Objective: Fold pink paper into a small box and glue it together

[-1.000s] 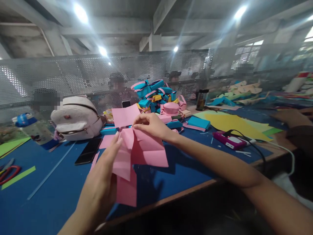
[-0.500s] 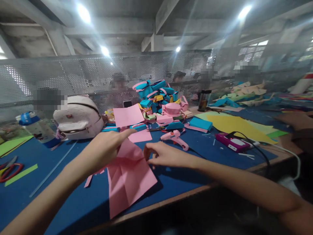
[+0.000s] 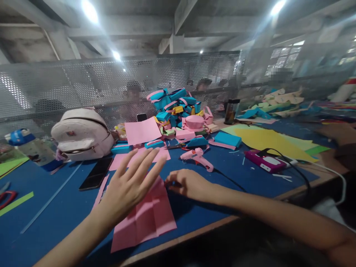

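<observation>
A creased pink sheet of paper lies at the front of the blue table, its fold lines showing. My left hand hovers over its upper left part, fingers spread and holding nothing. At the sheet's upper right edge, the curled fingertips of my right hand pinch the paper; the exact contact is partly hidden. Just beyond that hand lies a pink glue gun. Flat pink paper and narrow pink strips show behind and left of my left hand.
A black phone, white backpack and bottle stand or lie leftward. Folded blue and pink paper pieces are heaped at the back. Rightward are yellow sheets and a purple device with cables. Red-handled scissors lie far left.
My left hand has let go of the pink paper and spread its fingers above it. The sheet now lies flatter. The view has shifted slightly, and the phone has come into sight.
</observation>
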A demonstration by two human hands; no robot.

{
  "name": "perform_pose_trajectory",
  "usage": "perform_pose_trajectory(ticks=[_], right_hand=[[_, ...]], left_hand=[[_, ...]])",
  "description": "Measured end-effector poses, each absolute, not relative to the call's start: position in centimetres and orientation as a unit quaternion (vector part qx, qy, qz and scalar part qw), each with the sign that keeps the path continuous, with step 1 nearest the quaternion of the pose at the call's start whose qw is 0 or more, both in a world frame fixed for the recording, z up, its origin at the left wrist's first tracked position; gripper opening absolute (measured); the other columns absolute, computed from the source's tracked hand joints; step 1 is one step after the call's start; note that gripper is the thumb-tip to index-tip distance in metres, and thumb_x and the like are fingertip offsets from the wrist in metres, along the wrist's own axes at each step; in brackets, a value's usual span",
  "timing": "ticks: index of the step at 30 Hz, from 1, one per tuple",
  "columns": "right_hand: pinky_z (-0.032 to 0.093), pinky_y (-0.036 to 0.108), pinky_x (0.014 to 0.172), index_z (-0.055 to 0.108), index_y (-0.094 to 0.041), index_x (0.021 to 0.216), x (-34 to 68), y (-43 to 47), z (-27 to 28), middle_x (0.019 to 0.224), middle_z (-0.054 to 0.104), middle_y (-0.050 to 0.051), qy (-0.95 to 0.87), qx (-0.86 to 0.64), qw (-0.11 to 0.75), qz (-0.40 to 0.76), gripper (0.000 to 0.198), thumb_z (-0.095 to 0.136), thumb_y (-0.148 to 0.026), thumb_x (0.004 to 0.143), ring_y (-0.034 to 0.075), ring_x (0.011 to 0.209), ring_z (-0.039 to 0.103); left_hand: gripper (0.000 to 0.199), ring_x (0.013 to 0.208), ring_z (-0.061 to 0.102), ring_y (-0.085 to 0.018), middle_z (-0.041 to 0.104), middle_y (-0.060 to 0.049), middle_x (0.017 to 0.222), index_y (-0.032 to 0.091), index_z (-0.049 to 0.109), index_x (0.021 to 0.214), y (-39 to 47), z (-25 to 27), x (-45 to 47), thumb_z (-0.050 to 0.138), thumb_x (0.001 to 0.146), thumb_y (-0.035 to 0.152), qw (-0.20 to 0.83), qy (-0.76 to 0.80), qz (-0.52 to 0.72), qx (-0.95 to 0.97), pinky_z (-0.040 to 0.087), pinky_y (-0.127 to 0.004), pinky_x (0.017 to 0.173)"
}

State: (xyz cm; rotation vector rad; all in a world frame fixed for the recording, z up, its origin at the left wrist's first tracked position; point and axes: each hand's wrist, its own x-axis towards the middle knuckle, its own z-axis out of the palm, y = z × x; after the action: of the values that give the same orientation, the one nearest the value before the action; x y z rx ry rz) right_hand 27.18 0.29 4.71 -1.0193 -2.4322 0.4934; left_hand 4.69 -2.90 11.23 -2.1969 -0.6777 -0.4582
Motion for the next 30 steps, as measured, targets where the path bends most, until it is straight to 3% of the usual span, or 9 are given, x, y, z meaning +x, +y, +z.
perform_pose_trajectory(ticks=[2, 4, 7, 9, 12, 14, 18, 22, 30], right_hand=[[0.046, 0.027, 0.073, 0.071, -0.022, 0.101, 27.4, 0.1, 3.8, 0.096, 0.071, 0.005, -0.899, -0.360, 0.192, 0.157, 0.018, 0.060, -0.016, 0.087, 0.020, 0.089, 0.066], [0.045, 0.026, 0.071, 0.071, -0.022, 0.107, 27.9, -0.2, 3.3, 0.096, 0.068, 0.005, -0.910, -0.355, 0.167, 0.137, 0.022, 0.058, -0.019, 0.090, 0.019, 0.088, 0.065], [0.045, 0.026, 0.070, 0.069, -0.024, 0.114, 28.4, -0.4, 3.0, 0.098, 0.066, 0.005, -0.911, -0.356, 0.163, 0.133, 0.025, 0.055, -0.022, 0.093, 0.018, 0.089, 0.064], [0.045, 0.026, 0.072, 0.066, -0.025, 0.118, 28.6, -0.6, 2.9, 0.099, 0.066, 0.005, -0.908, -0.358, 0.169, 0.137, 0.028, 0.053, -0.021, 0.094, 0.018, 0.090, 0.063], [0.046, 0.027, 0.073, 0.063, -0.026, 0.124, 28.6, -0.7, 2.7, 0.100, 0.065, 0.004, -0.906, -0.359, 0.173, 0.140, 0.032, 0.050, -0.021, 0.095, 0.018, 0.090, 0.063], [0.046, 0.027, 0.074, 0.062, -0.026, 0.125, 28.5, -0.8, 2.7, 0.101, 0.064, 0.005, -0.907, -0.358, 0.171, 0.138, 0.033, 0.050, -0.021, 0.095, 0.019, 0.091, 0.063], [0.046, 0.027, 0.073, 0.064, -0.025, 0.124, 28.6, -0.9, 2.6, 0.102, 0.064, 0.005, -0.909, -0.357, 0.165, 0.137, 0.032, 0.050, -0.021, 0.095, 0.019, 0.092, 0.062], [0.045, 0.027, 0.073, 0.065, -0.024, 0.121, 28.6, -0.8, 2.6, 0.103, 0.063, 0.005, -0.914, -0.347, 0.166, 0.129, 0.031, 0.052, -0.019, 0.093, 0.018, 0.089, 0.061], [0.045, 0.027, 0.070, 0.064, -0.025, 0.122, 28.7, -0.7, 2.1, 0.104, 0.061, 0.005, -0.917, -0.346, 0.163, 0.118, 0.032, 0.051, -0.018, 0.093, 0.018, 0.086, 0.061]], left_hand=[[0.029, 0.110, 0.056, -0.028, 0.064, -0.013, 0.117, 0.019, 0.058, 0.113, -3.7, 10.0, 3.3, 0.057, 0.086, 0.011, 0.450, -0.255, -0.252, -0.818, 0.039, -0.043, 0.096], [0.011, 0.084, 0.059, -0.026, 0.066, -0.009, 0.090, 0.021, 0.061, 0.090, -4.3, 8.8, 2.0, 0.063, 0.083, 0.012, 0.454, -0.285, -0.219, -0.815, 0.042, -0.040, 0.078], [0.010, 0.065, 0.053, -0.021, 0.061, -0.004, 0.071, 0.020, 0.058, 0.077, -4.5, 7.0, 1.0, 0.060, 0.087, 0.018, 0.377, -0.294, -0.172, -0.861, 0.039, -0.035, 0.064], [0.005, 0.068, 0.055, -0.021, 0.065, -0.005, 0.077, 0.019, 0.061, 0.088, -4.2, 6.0, 1.0, 0.056, 0.090, 0.018, 0.313, -0.301, -0.185, -0.881, 0.042, -0.035, 0.065], [0.029, 0.093, 0.061, -0.022, 0.068, -0.009, 0.109, 0.018, 0.056, 0.118, -3.4, 5.1, 1.9, 0.044, 0.093, 0.012, 0.182, -0.324, -0.184, -0.910, 0.049, -0.035, 0.077], [0.040, 0.106, 0.059, -0.022, 0.064, -0.009, 0.122, 0.020, 0.052, 0.126, -3.0, 4.9, 2.7, 0.040, 0.091, 0.006, 0.094, -0.336, -0.160, -0.923, 0.050, -0.035, 0.085], [0.042, 0.094, 0.062, -0.023, 0.068, -0.007, 0.108, 0.020, 0.061, 0.113, -2.2, 4.5, 4.0, 0.042, 0.081, 0.000, 0.019, -0.350, -0.099, -0.931, 0.051, -0.038, 0.081], [0.028, 0.081, 0.061, -0.023, 0.067, -0.008, 0.090, 0.017, 0.065, 0.098, -1.7, 3.2, 4.6, 0.047, 0.081, 0.005, 0.056, -0.339, -0.106, -0.933, 0.050, -0.039, 0.074], [0.027, 0.085, 0.059, -0.024, 0.066, -0.010, 0.096, 0.017, 0.060, 0.102, -2.1, 3.1, 4.9, 0.040, 0.087, 0.007, 0.061, -0.336, -0.097, -0.935, 0.047, -0.041, 0.079]])
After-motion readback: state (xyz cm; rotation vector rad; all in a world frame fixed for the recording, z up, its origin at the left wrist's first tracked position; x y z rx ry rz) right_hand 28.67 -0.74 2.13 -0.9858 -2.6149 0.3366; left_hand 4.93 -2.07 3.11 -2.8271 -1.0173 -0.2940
